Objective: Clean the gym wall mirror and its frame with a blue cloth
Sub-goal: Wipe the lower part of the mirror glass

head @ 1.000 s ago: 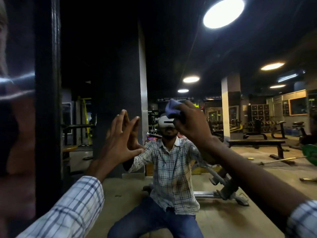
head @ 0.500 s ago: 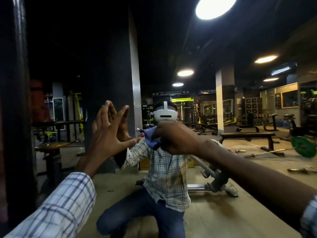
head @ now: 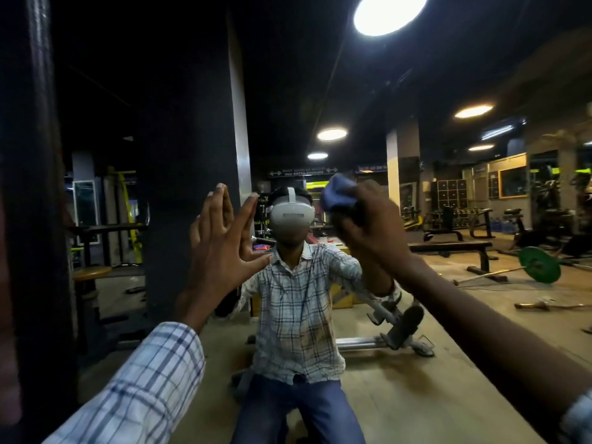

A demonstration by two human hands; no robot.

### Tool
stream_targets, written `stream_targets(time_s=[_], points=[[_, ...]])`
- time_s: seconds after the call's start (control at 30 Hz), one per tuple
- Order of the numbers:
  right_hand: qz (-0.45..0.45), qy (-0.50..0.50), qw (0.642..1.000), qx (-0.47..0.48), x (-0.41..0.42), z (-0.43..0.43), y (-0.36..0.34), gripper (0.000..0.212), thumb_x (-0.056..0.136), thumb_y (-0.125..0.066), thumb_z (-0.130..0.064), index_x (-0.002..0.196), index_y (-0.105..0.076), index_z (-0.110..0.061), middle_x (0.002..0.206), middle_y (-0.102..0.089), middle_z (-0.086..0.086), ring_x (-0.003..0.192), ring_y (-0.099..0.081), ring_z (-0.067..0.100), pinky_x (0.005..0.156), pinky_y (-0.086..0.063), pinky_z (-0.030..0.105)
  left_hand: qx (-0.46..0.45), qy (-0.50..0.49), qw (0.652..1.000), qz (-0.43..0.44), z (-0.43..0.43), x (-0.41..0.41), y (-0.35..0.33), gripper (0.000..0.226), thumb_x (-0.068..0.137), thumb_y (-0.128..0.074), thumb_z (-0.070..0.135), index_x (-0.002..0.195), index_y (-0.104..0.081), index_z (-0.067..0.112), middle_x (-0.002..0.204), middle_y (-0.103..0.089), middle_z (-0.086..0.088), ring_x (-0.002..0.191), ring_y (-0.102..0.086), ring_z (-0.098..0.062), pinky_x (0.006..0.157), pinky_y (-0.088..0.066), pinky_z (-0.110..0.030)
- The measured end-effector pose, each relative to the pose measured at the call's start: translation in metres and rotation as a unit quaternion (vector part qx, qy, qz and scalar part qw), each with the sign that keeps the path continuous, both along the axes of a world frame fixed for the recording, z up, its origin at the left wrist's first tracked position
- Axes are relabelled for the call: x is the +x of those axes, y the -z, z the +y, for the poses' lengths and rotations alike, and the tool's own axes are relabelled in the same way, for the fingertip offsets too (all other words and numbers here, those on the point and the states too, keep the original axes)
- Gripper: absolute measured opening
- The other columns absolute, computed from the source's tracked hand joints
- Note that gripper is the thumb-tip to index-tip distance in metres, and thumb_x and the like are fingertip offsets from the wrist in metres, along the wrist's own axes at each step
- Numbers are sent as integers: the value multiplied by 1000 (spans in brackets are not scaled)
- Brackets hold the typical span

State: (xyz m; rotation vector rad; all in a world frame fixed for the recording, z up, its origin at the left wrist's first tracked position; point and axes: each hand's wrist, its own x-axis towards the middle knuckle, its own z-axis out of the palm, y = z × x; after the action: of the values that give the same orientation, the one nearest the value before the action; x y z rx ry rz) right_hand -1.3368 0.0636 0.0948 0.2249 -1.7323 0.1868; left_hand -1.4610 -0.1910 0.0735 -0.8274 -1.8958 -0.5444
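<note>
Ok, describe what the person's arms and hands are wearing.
The left hand and right hand are bare, no gloves. The left sleeve is white with a blue-grey check and reaches the wrist. The right sleeve, same check, shows only at the frame's corner, leaving the forearm uncovered.

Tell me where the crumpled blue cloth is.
Head view, right of centre: the crumpled blue cloth sits bunched in the right hand, beside the reflected white headset.

1. mirror (head: pixel 384 91) — smooth, glossy glass, clear reflections;
2. blue cloth (head: pixel 336 195) — soft matt fabric, crumpled;
3. frame (head: pixel 35 187) — dark, smooth, with a faint sheen;
4. sleeve (head: pixel 144 379) — checked woven cloth, matt;
5. headset (head: pixel 290 216) in the reflection — smooth matt plastic.
</note>
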Motion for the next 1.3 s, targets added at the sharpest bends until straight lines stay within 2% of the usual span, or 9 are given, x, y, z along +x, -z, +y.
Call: stream_targets(time_s=[0.2, 0.4, 0.57, 0.73, 0.87, 1.03, 1.13, 1.2, 1.3], points=[[-137, 27, 983, 119, -4, -23, 13, 42, 88, -72, -26, 127, -61, -14, 119, -60, 5, 99, -62, 18, 82, -59, 35, 5, -5, 1000, 26, 0, -4, 0, 114, 74, -74, 73, 164, -14, 40, 173, 8, -14, 159, 0, -34, 121, -19, -57], [91, 50, 988, -111, -9, -17, -23, 36, 90, -69, -17, 124, -59, -9, 114, -55, -2, 100, -48, 0, 87, -51, 30, 6, -2, 1000, 23, 0, -7, -1, 114, 71, -76, 72, 164, -18, 38, 172, 6, -16, 159, -3, -35, 119, -22, -58], [-120, 84, 978, 150, -22, -47, -36, 41, 91, -73, -24, 128, -58, -15, 120, -56, 5, 99, -58, 17, 81, -54, 29, 1, 2, 1000, 29, 0, -9, 0, 113, 73, -75, 73, 164, -19, 36, 172, 5, -16, 159, -4, -36, 118, -23, -58], [138, 70, 979, -131, -26, -39, -100, 29, 91, -68, -17, 118, -60, -12, 111, -53, -2, 100, -50, 7, 89, -49, 27, 4, -10, 999, 41, 0, -13, 0, 115, 70, -74, 77, 164, -19, 37, 172, 0, -17, 158, -8, -37, 115, -27, -58], [-51, 76, 986, 137, -45, -67, -94, 35, 92, -69, -24, 125, -62, -15, 114, -58, -3, 98, -55, 7, 84, -48, 19, 11, -12, 999, 44, 3, -16, 2, 117, 66, -77, 76, 163, -25, 36, 172, -3, -18, 157, -12, -38, 113, -31, -59], [126, 102, 984, -67, -14, -21, -118, 28, 90, -68, -20, 116, -63, -9, 107, -57, 5, 94, -48, 7, 87, -49, 28, 6, -7, 1000, 26, 4, -13, 0, 118, 68, -78, 74, 164, -19, 39, 173, 5, -14, 159, -3, -36, 117, -26, -61], [21, 57, 996, 61, -13, -33, -94, 35, 93, -63, -30, 122, -62, -11, 117, -60, 6, 98, -47, 1, 88, -42, 10, 9, -3, 1000, 11, 5, -8, -1, 117, 69, -82, 68, 163, -19, 40, 173, 6, -13, 159, 0, -35, 118, -22, -63], [-150, 78, 968, 188, -2, -32, -84, 42, 90, -59, -40, 125, -63, -17, 124, -60, 3, 104, -56, 8, 90, -50, 19, 9, -6, 1000, -1, 6, -3, -2, 119, 68, -84, 66, 163, -19, 40, 173, 5, -14, 159, 0, -36, 120, -21, -62], [-34, 112, 991, 65, 23, 16, -98, 36, 90, -64, -34, 120, -64, -14, 118, -62, 3, 103, -57, 12, 92, -54, 38, 16, -6, 999, -32, 9, 8, -6, 120, 67, -89, 60, 162, -18, 40, 172, 9, -11, 159, 5, -34, 122, -17, -61]])
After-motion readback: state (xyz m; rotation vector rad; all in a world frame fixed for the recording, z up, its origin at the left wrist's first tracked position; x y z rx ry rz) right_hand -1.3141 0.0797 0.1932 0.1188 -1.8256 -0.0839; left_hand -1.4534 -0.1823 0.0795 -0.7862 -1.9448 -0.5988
